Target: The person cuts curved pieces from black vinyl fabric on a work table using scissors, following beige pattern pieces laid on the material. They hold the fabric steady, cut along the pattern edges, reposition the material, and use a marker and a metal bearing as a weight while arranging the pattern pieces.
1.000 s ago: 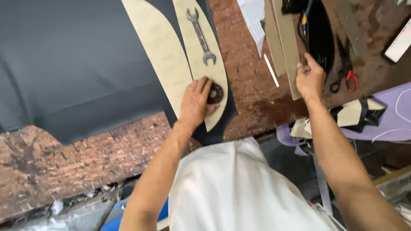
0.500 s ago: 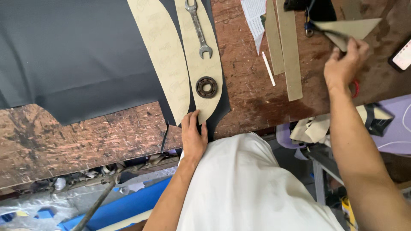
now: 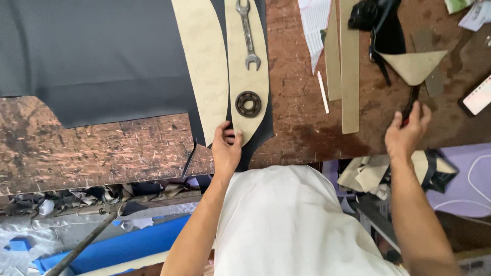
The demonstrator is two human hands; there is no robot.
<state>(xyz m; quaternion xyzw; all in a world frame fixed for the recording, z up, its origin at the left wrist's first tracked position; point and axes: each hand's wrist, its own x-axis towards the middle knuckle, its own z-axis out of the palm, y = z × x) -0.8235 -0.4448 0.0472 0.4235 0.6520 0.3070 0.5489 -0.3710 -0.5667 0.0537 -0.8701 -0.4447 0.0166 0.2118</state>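
Observation:
My left hand (image 3: 226, 149) rests at the near edge of a black sheet (image 3: 102, 56), fingertips pressing the lower tip of a tan curved pattern piece (image 3: 249, 82). A second tan pattern piece (image 3: 204, 66) lies just left of it. A wrench (image 3: 248, 33) and a round bearing ring (image 3: 248, 104) sit on the right pattern piece. My right hand (image 3: 406, 134) is far to the right, its fingers closed on the dark, red-marked handle of scissors (image 3: 410, 107). A tan triangular piece (image 3: 414, 66) lies just beyond them.
The scarred wooden table (image 3: 128, 148) also carries long tan strips (image 3: 349, 66), a white marking stick (image 3: 322, 92), striped paper (image 3: 313, 25), dark straps (image 3: 381, 25) and a phone (image 3: 478, 97). Fabric scraps (image 3: 368, 174) hang below the table's near edge.
My left hand slid from the bearing ring back to the pattern's lower tip. My right hand let go of the tan triangle, which now lies on the table, and came down onto the scissors.

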